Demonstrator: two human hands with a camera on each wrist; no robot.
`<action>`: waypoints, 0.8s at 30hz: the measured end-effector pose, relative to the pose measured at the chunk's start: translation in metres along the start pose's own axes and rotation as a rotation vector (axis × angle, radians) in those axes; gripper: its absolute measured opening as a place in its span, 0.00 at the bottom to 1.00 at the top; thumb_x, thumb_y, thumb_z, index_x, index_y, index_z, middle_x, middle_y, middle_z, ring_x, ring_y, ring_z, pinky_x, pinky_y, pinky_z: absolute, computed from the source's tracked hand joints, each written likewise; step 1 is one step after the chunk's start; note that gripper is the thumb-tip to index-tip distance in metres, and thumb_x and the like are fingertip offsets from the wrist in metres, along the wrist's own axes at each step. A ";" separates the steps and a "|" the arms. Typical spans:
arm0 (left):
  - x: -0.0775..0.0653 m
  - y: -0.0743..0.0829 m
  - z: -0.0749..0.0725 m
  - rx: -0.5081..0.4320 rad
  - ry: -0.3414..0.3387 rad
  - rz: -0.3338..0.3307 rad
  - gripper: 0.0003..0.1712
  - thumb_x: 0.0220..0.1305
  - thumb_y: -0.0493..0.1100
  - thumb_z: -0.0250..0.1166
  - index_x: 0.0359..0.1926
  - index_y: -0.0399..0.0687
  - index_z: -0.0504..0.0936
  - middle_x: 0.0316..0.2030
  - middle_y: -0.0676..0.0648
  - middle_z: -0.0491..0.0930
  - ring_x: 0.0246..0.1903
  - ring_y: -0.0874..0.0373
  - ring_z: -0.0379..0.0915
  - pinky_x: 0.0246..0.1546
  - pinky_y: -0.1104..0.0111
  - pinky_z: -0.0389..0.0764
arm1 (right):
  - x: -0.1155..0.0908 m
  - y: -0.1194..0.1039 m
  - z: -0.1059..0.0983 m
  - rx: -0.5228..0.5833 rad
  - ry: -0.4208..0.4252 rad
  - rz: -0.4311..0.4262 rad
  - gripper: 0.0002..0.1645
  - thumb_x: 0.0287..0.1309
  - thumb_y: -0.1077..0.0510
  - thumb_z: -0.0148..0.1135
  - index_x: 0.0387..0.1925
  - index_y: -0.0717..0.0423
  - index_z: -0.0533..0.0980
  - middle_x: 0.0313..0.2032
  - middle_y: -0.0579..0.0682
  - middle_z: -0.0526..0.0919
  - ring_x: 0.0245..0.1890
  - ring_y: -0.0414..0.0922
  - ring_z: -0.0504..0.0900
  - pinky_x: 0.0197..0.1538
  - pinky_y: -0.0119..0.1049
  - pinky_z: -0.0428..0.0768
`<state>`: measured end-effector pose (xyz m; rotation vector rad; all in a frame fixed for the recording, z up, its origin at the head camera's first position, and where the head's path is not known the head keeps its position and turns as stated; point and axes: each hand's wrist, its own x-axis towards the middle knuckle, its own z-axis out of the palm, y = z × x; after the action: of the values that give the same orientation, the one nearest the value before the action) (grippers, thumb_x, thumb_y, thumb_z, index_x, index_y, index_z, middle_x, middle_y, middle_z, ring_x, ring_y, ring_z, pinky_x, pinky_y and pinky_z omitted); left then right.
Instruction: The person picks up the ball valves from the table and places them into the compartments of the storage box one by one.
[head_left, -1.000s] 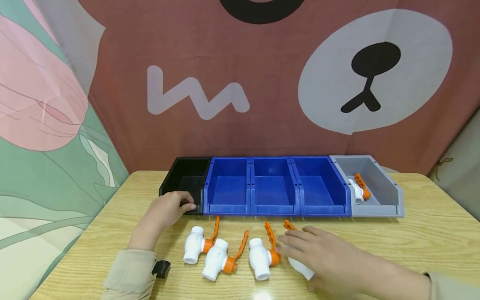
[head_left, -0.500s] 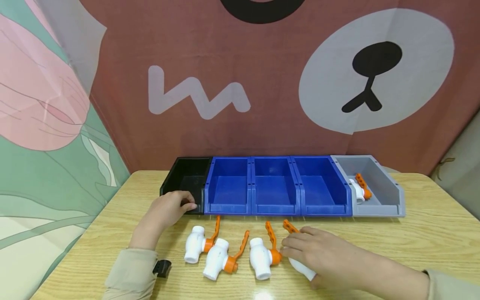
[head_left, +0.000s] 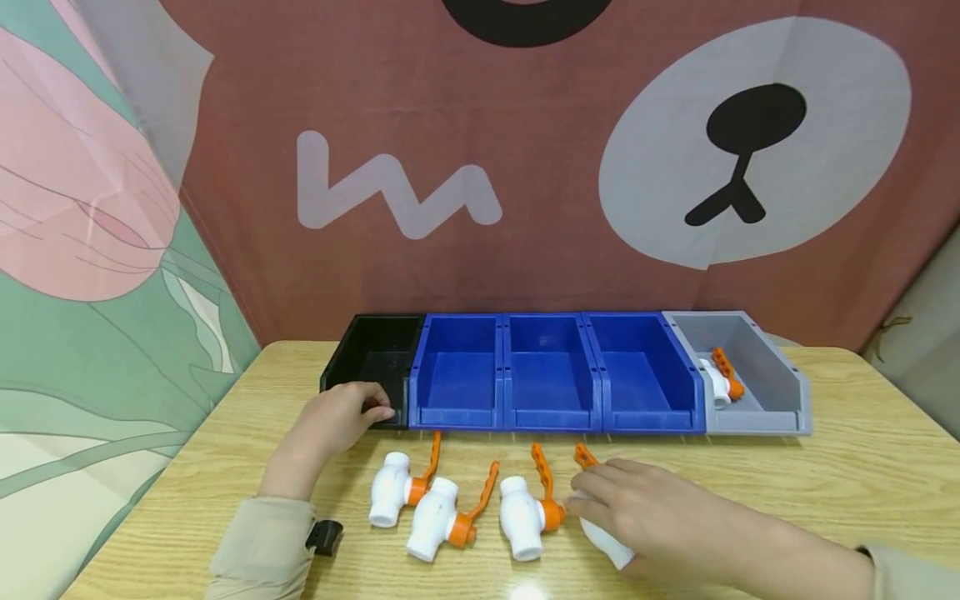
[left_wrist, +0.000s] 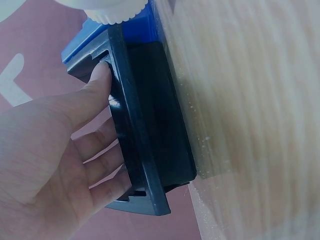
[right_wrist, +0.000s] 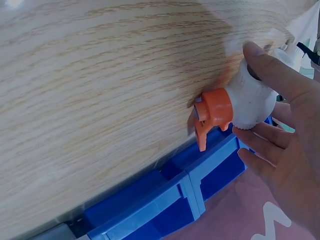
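Note:
My right hand (head_left: 652, 517) holds a white ball valve (right_wrist: 252, 97) with an orange lever, thumb on one side and fingers on the other. In the head view the hand covers much of this valve. Left of it lie three similar valves: a near one (head_left: 520, 518), a middle one (head_left: 432, 518) and a far-left one (head_left: 389, 490). My left hand (head_left: 341, 417) rests at the front lip of the black bin (left_wrist: 142, 130). Its thumb touches the lip, and its loosely bent fingers reach inside; their tips are partly hidden.
Right of the black bin stand three blue bins (head_left: 547, 419) in a row, then a grey bin (head_left: 757, 422). Inside the grey one lies another white valve (head_left: 717, 383) with an orange lever. A printed cloth (head_left: 540, 258) hangs behind the wooden table (head_left: 847, 467).
My right hand and the valve in it have shifted slightly to the right. The left hand and the other valves stay where they were.

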<state>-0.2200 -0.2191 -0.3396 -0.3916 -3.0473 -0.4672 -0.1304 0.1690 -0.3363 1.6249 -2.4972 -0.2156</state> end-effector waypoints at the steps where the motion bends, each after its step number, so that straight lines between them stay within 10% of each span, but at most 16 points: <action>1: 0.000 0.000 0.000 0.000 0.001 0.002 0.04 0.66 0.46 0.67 0.38 0.51 0.85 0.31 0.54 0.81 0.30 0.59 0.73 0.38 0.58 0.79 | -0.001 0.000 0.000 -0.007 0.006 -0.004 0.50 0.31 0.44 0.85 0.59 0.55 0.75 0.52 0.50 0.79 0.52 0.47 0.77 0.54 0.45 0.80; 24: 0.001 -0.001 0.002 0.001 0.005 0.000 0.04 0.66 0.46 0.67 0.38 0.52 0.86 0.32 0.54 0.82 0.30 0.59 0.73 0.39 0.57 0.80 | -0.018 0.004 -0.017 -0.033 -0.043 0.140 0.45 0.39 0.36 0.79 0.55 0.58 0.78 0.51 0.55 0.79 0.50 0.54 0.80 0.49 0.48 0.82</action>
<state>-0.2209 -0.2194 -0.3413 -0.3897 -3.0425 -0.4651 -0.1229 0.1868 -0.3195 1.4406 -2.6123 -0.2754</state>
